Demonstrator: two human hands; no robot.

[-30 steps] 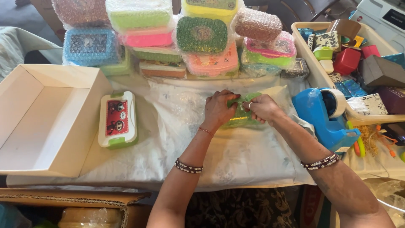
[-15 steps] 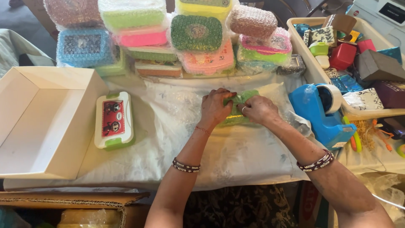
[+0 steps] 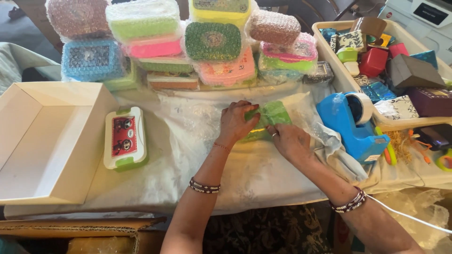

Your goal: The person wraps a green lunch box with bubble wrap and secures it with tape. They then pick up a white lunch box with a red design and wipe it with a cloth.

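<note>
So, head view — the only one there is — looking down at both hands meeting over a green box that's half swaddled in clear bubble wrap at the middle of the tabletop. The left hand sits on the box's left end, fingers curled over the top edge and closed on the wrap and box together. The right hand comes in from the lower right, fingertips pinching the wrap just against the box's near right corner — so both grips are clamped, not spread.

The bit that matters: the box's long axis runs roughly left to right, slightly tilted up toward the right, and it lies just ahead of both hands. Its left end is under the left hand, its right end pokes out past the right one. Loose wrap trails off to the right toward a blue tape dispenser, which stands near the right hand, clearly the closer of the two to it.

Surface is a soft white cloth, wrinkly. Room-wise: a white and green lunch box lies well to the left, beside an open white carton. Stacked wrapped boxes line the far edge, and a tray of small boxes sits far right.
</note>
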